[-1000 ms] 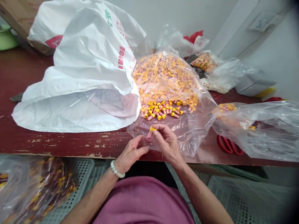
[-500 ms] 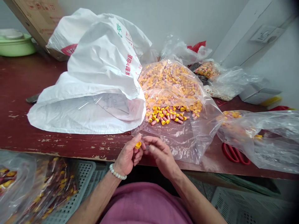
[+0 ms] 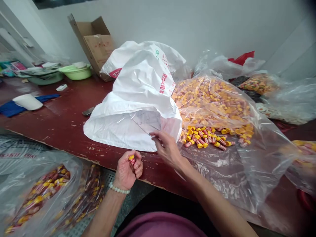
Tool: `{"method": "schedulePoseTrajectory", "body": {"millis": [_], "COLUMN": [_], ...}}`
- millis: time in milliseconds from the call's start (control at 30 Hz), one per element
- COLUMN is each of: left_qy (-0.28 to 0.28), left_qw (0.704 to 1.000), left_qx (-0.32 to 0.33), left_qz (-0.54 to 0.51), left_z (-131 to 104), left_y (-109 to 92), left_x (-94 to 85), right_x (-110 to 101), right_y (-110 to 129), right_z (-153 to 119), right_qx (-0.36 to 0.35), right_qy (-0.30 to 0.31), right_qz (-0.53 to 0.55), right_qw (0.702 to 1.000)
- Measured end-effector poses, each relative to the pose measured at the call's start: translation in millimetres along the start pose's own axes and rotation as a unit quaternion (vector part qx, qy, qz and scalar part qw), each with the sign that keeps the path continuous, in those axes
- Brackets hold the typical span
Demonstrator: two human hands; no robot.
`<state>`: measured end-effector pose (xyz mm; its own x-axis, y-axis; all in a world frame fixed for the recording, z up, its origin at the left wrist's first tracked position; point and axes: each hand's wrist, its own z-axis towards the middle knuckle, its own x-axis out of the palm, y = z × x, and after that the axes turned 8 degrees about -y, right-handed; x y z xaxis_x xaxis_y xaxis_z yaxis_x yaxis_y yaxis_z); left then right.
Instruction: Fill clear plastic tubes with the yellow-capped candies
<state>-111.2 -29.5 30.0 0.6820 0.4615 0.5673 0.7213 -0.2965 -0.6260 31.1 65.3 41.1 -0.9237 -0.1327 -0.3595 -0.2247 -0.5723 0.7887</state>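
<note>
Curled around a small red-and-white patterned tube with a yellow cap [image 3: 131,158], my left hand [image 3: 127,169] is held at the table's front edge. A pale bead bracelet is on that wrist. My right hand [image 3: 168,148] reaches to the mouth of a large white sack [image 3: 138,85]. Its thumb and fingertips pinch the edge of a clear plastic sleeve [image 3: 148,121] lying in the sack's opening. Just right of that hand, many similar yellow-capped tubes [image 3: 207,138] spill from a big clear bag [image 3: 251,174].
Below left, clear bags of filled long sleeves [image 3: 49,187] lie over a crate. On the dark red table [image 3: 69,115] are a green basin [image 3: 76,71], a white roll [image 3: 28,102] on blue cloth and an open carton [image 3: 98,46]. More plastic bags [image 3: 261,82] lie at the back right.
My hands have parted: the right moved forward to the sack's mouth, while the left keeps the capped tube. The view has turned left, showing more of the table's left side.
</note>
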Motion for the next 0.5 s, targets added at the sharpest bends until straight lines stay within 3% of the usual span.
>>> {"method": "schedulePoseTrajectory", "body": {"millis": [67,133,233,367,500], "left_qy": [-0.019,-0.044,-0.066,-0.066,-0.081], "left_qw": [1.000,0.999,0.997,0.997,0.992], "left_qx": [0.005,0.015,0.033,0.041,0.095], "left_qz": [0.005,0.005,0.000,-0.005,0.011], "left_z": [-2,-5,-10,-11,-4], "left_y": [-6,-8,-7,-9,-17], "left_x": [-7.7,-14.2,-23.5,-33.6,-36.4], "right_x": [28,52,78,95,90], "right_y": [-11,-26,-47,-60,-56], "right_z": [45,84,116,118,99], "right_qx": [-0.032,-0.011,0.015,0.004,-0.034], "right_qy": [0.037,0.095,0.137,0.147,0.149], "right_qz": [-0.132,-0.262,-0.321,-0.344,-0.370], "right_qw": [0.990,0.960,0.937,0.927,0.916]}}
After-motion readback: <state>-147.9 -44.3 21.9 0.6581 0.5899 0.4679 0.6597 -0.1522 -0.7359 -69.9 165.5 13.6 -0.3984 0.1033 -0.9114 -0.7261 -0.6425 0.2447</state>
